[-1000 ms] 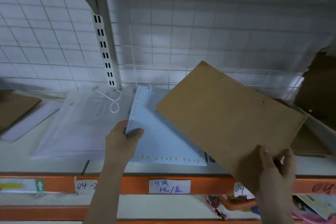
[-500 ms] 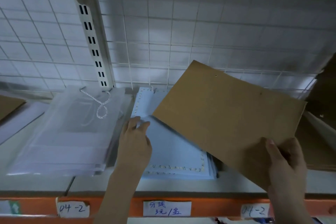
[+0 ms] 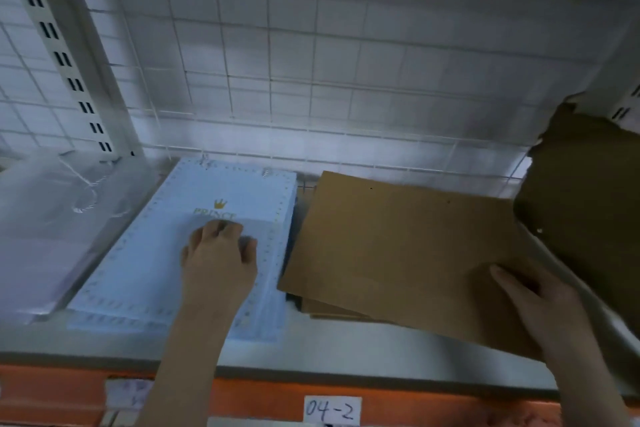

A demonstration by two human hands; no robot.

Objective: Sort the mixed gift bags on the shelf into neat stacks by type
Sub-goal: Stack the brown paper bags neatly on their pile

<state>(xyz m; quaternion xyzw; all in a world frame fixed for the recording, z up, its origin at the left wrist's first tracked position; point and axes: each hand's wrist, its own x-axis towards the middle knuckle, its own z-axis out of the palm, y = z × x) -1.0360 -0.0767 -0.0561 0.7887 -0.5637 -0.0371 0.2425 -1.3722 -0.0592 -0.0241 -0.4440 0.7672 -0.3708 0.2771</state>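
A stack of light blue gift bags [image 3: 145, 263] with a gold crown and "PRINCE" print lies flat on the shelf. My left hand [image 3: 220, 253] rests on top of it, fingers curled and pressing down. To its right a flat brown kraft bag [image 3: 391, 246] lies over more brown bags. My right hand [image 3: 533, 302] grips its near right corner, thumb on top. A pile of clear white bags [image 3: 45, 218] with a twisted cord handle lies at the left.
A white wire grid [image 3: 311, 62] backs the shelf, with a slotted upright [image 3: 69, 73] at the left. Dark brown torn cardboard [image 3: 588, 201] stands at the right. The orange shelf front [image 3: 259, 399] carries a "04-2" label [image 3: 331, 409].
The brown bag has swung right off the blue stack and come down flat onto the brown pile. My left hand moved from the blue stack's left edge to its top middle.
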